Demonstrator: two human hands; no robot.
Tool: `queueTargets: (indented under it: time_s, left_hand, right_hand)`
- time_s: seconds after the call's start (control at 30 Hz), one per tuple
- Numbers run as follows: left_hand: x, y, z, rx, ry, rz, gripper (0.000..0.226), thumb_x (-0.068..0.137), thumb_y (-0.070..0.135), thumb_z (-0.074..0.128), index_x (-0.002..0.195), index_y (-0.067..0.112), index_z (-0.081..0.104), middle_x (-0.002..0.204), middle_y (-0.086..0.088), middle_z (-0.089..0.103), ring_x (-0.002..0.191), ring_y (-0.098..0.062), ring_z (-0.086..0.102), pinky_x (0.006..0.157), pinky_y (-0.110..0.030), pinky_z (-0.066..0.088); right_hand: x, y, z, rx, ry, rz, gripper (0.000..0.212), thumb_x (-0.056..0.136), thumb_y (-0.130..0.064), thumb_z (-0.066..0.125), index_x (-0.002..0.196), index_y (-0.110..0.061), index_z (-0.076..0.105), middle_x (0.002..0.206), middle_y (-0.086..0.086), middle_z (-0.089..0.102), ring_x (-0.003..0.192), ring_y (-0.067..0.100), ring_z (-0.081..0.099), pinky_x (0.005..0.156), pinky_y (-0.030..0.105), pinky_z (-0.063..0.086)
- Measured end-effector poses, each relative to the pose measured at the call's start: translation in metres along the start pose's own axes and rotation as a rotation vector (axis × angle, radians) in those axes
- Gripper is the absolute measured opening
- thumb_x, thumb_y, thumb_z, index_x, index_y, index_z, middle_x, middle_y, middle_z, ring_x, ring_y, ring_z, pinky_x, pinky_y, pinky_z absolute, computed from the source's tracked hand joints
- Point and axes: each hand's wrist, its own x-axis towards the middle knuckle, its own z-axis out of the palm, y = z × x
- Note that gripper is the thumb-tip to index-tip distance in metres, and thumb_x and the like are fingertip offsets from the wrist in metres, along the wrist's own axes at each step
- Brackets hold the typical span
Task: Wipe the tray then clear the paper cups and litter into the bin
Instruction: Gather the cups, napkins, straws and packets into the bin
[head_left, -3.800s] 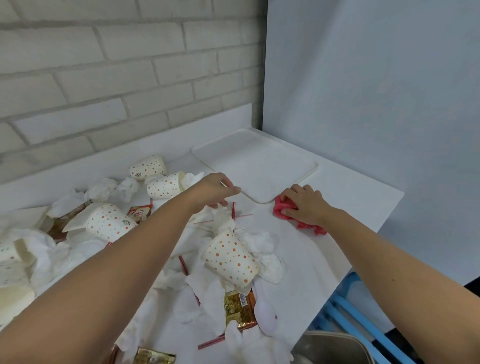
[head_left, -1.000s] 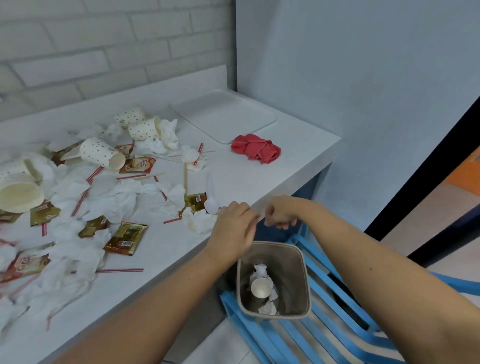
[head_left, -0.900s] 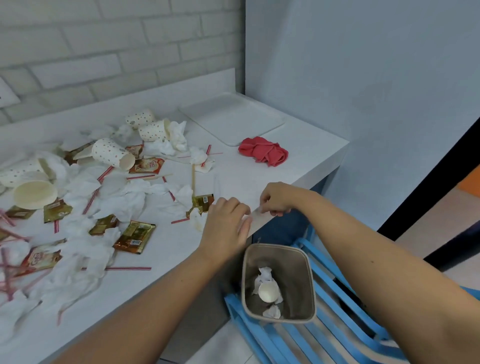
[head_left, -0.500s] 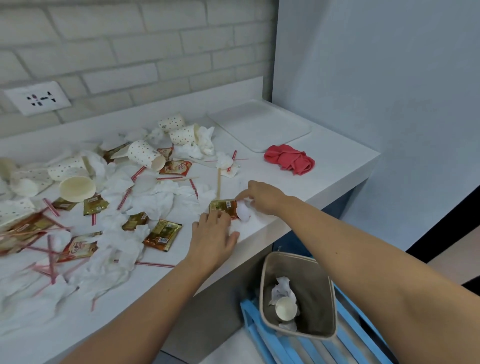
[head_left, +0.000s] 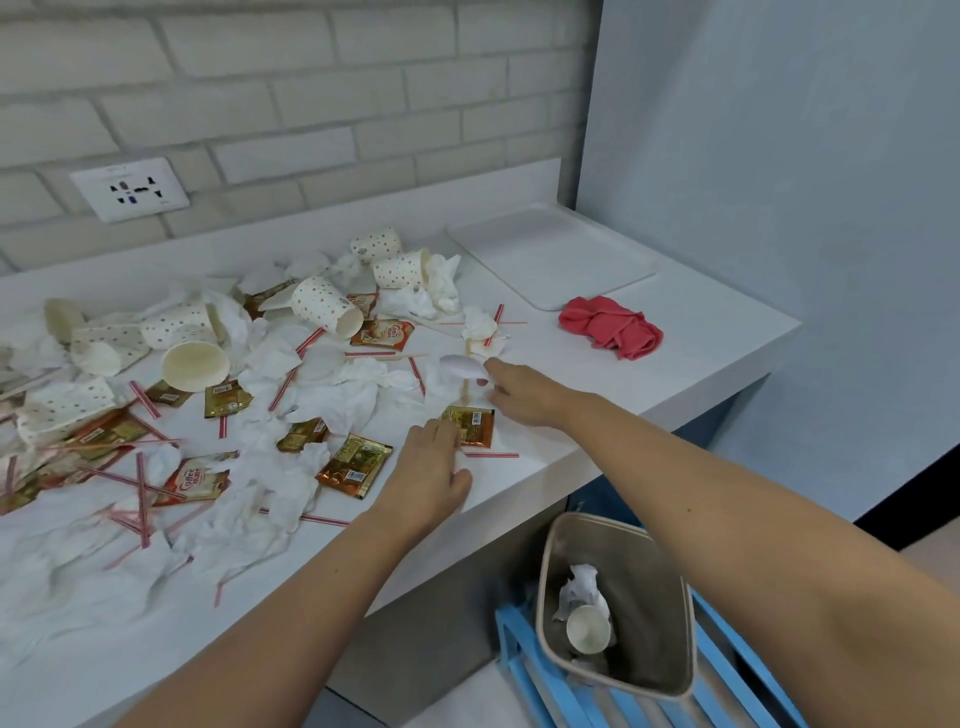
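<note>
The white tray (head_left: 550, 254) lies bare at the counter's far right corner, with the red cloth (head_left: 610, 327) crumpled beside it. Dotted paper cups (head_left: 324, 312) lie tipped over among tissues (head_left: 337, 400), red straws and gold sachets (head_left: 470, 423). My right hand (head_left: 524, 389) reaches over the litter and pinches a small white oval piece (head_left: 460, 365), which is blurred. My left hand (head_left: 431, 467) rests flat on the counter, its fingertips at the gold sachet. The beige bin (head_left: 550, 571) stands below the counter edge and holds a cup and crumpled tissue.
The bin sits on a blue slatted rack (head_left: 519, 670). A wall socket (head_left: 130, 189) is set in the brick wall behind the counter. A grey wall closes off the right side. Litter covers the counter's left and middle.
Both hands have come up from over the bin to the counter. The right hand has taken the white oval piece and moved it away from the sachet. The view has swung left.
</note>
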Motion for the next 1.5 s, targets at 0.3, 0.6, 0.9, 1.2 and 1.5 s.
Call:
queueTargets:
  time_s: [0.3,0.6,0.9,1.2,1.5]
  left_hand:
    - [0.013,-0.002,-0.003,0.183,-0.138,0.023,0.037,0.094,0.019,0.050,0.130,0.013,0.047,0.136,-0.007,0.041,0.121,-0.023,0.037,0.101,-0.032,0.035]
    - [0.028,0.000,-0.018,0.201,-0.419,0.084,0.039,0.094,0.029,0.051,0.128,0.010,0.051,0.127,-0.007,0.048,0.114,-0.020,0.047,0.096,-0.028,0.040]
    - [0.027,0.011,-0.015,0.275,-0.350,0.129,0.023,0.098,0.021,0.041,0.117,0.010,0.047,0.115,-0.007,0.055,0.096,-0.017,0.058,0.084,-0.025,0.047]
    - [0.024,0.049,-0.002,0.039,-0.153,0.178,0.047,0.097,0.005,0.035,0.142,0.015,0.027,0.144,-0.009,0.039,0.124,-0.024,0.048,0.100,-0.029,0.039]
    - [-0.005,0.122,0.048,-0.299,-0.130,0.458,0.032,0.095,0.008,0.044,0.127,0.011,0.046,0.125,-0.004,0.047,0.109,-0.016,0.050,0.091,-0.020,0.037]
  right_hand:
    - [0.010,0.000,0.014,-0.066,-0.098,0.150,0.038,0.083,-0.037,0.068,0.099,-0.008,0.049,0.099,0.005,0.044,0.089,0.019,0.043,0.059,0.023,0.030]
    - [-0.019,0.032,-0.010,0.157,-0.139,0.310,0.019,0.082,-0.015,0.070,0.086,-0.018,0.052,0.087,0.003,0.053,0.070,0.017,0.050,0.055,0.022,0.037]
    - [-0.070,0.071,-0.030,0.296,-0.201,0.378,0.022,0.083,-0.010,0.069,0.077,-0.010,0.047,0.060,0.005,0.053,0.046,0.010,0.038,0.043,0.020,0.028]
    - [-0.120,0.103,-0.015,0.194,-0.539,0.540,0.008,0.093,-0.012,0.054,0.091,-0.011,0.062,0.061,0.000,0.059,0.046,0.006,0.047,0.047,0.017,0.036]
    - [-0.136,0.139,0.061,-0.018,-0.307,0.870,0.017,0.093,-0.011,0.050,0.081,0.000,0.054,0.069,0.014,0.061,0.054,0.017,0.056,0.059,0.024,0.046]
